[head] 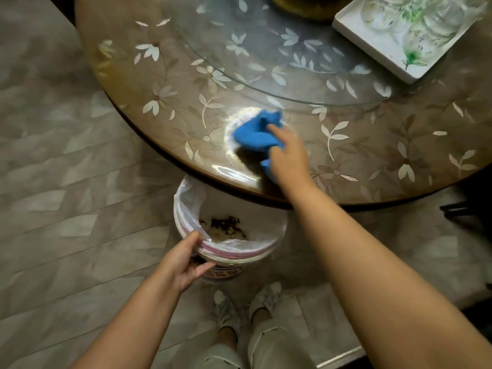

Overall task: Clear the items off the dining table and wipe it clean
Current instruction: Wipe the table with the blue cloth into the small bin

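Left hand (183,265) holds the bin (234,251) rim, fingers curled on it. Right hand (288,155) grips the blue cloth (253,134) on the worktop (372,145).

Glasses (426,20) on tray (378,46) cut off at top edge; bucket (229,265) far rim hidden under table (372,155); cloth (255,134) blurred.

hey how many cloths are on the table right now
1. A blue cloth lies near the table's front edge, above the bin, with the right hand on it. The table's far side is out of view, so others may be hidden.
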